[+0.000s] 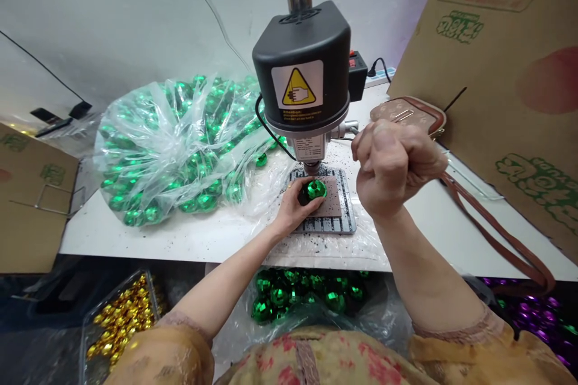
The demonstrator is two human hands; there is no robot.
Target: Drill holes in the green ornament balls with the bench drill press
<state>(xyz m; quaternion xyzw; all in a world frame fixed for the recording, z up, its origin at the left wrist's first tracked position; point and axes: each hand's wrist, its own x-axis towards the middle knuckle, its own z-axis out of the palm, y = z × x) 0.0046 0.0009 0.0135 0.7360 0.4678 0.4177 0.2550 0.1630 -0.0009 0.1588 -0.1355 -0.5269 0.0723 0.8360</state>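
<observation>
A shiny green faceted ball (317, 190) sits under the spindle of a small black drill press (301, 66). My left hand (295, 204) is closed around the ball's left side, thumb at the front and fingers behind, steadying it on a brown board (333, 198). That board lies on the slotted metal base (347, 216), which is scattered with dark shavings. To the right of the machine, my right hand (392, 162) is raised in a fist around the feed handle, whose silver hub (347, 128) shows beside the fingers. Most of the handle is hidden by the hand.
A clear plastic bag (167, 138) full of green balls fills the table's left side. More green balls (289, 295) lie in plastic below the front edge. Cardboard boxes (506, 72) flank the table. A strapped purse (409, 114) lies behind my right hand. Gold balls (124, 319) fill a bin.
</observation>
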